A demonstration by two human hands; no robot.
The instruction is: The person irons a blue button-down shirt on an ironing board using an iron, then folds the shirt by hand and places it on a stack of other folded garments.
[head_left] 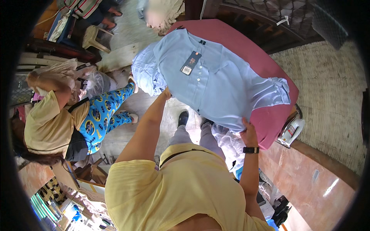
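Observation:
A light blue shirt (227,82) lies spread over a padded ironing board (266,125) with a dark pink cover. A dark hang tag (190,63) rests on its front beside a row of small pale buttons. At the shirt's left edge, my left hand (167,93) is closed on the cloth, its fingers partly hidden. My right hand (248,133) pinches the fabric at the near right edge, over the pink cover. More light blue cloth (148,69) is bunched at the shirt's left side; I cannot tell whether it is a separate garment.
An iron (291,132) stands on the ledge just right of the board. To my left, a co-worker (54,127) in a yellow top and blue patterned trousers handles pale cloth. Clear plastic wrapping (227,142) hangs below the board. A plastic stool (96,38) stands at the far left.

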